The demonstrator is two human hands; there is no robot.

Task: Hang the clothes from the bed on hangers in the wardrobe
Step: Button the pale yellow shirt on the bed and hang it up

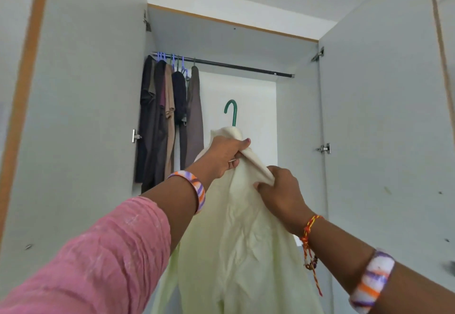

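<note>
A pale yellow-green garment (246, 239) hangs in front of me on a green hanger (232, 111); only the hanger's hook shows above the cloth. My left hand (224, 153) grips the garment's top near the collar, just under the hook. A little lower and to the right, my right hand (280, 193) pinches a fold of the same cloth at the shoulder. The hook is held well below the dark wardrobe rail (234, 66) and is not on it.
Several dark and brown clothes (170, 116) hang on hangers at the rail's left end. The rail's right part is bare. Both grey wardrobe doors, left door (86, 116) and right door (381, 116), stand open on either side.
</note>
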